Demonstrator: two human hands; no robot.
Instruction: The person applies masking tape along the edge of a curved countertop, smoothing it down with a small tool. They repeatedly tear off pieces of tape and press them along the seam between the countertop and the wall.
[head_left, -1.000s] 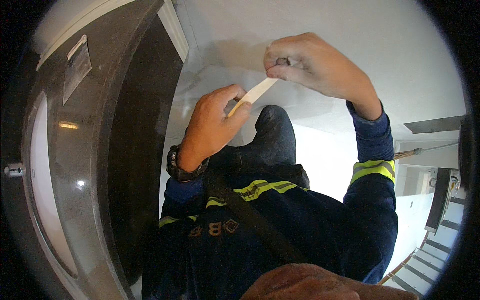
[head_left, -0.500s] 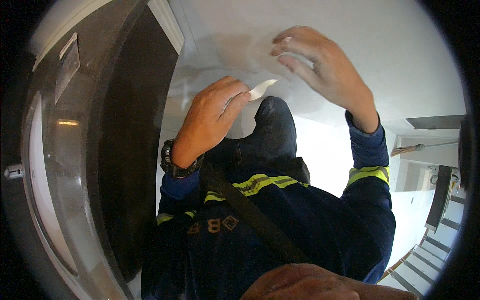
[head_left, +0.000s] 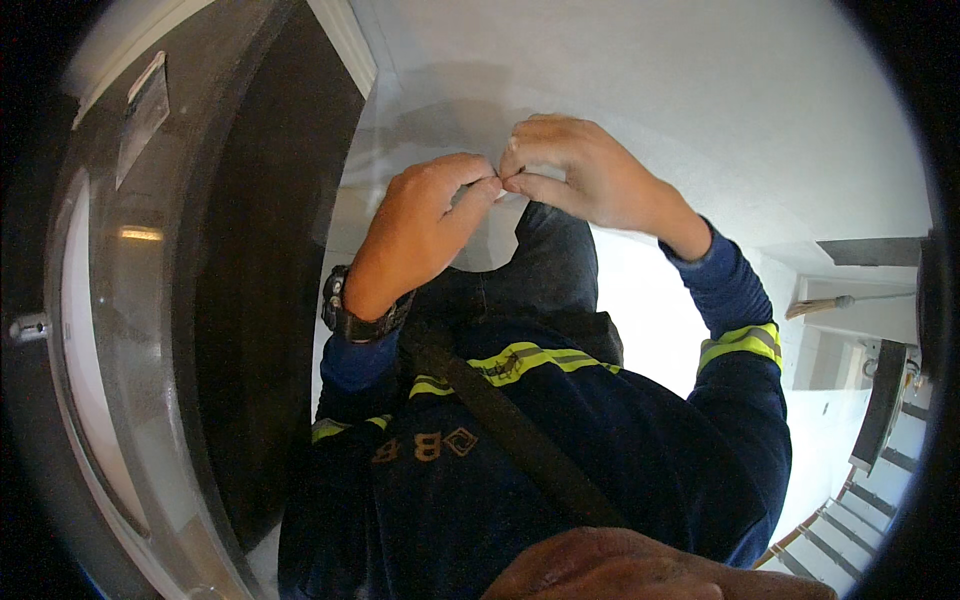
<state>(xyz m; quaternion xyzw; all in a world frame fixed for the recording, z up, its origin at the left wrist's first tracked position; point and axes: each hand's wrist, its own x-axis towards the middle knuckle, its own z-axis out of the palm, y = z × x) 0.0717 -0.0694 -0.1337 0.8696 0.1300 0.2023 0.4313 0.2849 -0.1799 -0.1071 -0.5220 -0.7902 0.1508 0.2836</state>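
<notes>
My left hand point(head_left: 420, 225) is closed in a pinch on a thin pale strip point(head_left: 503, 191), which looks like tape or paper. Against its fingertips, my right hand point(head_left: 580, 170) pinches at the same small strip, thumb and forefinger pressed together. Most of the strip is hidden by the fingers. Pale dust seems to coat the right fingers. Both hands are raised in front of my body, before a pale wall point(head_left: 640, 70) with greyish patches. A black watch point(head_left: 362, 312) circles my left wrist. Below the hands, a dark-trousered leg point(head_left: 555, 260) shows.
Along the left runs a dark upright panel point(head_left: 275, 260), with a glossy grey surface and a metal knob point(head_left: 28, 327) beyond it. White trim point(head_left: 343, 40) edges the wall. At the right are a broom point(head_left: 825, 305), a dark board point(head_left: 880, 400) and slatted steps or racking point(head_left: 840, 530).
My right hand has come down and left from above, and its fingers have closed at the strip. The left hand stays nearly in place, still pinching. The strip's loose end is now mostly covered.
</notes>
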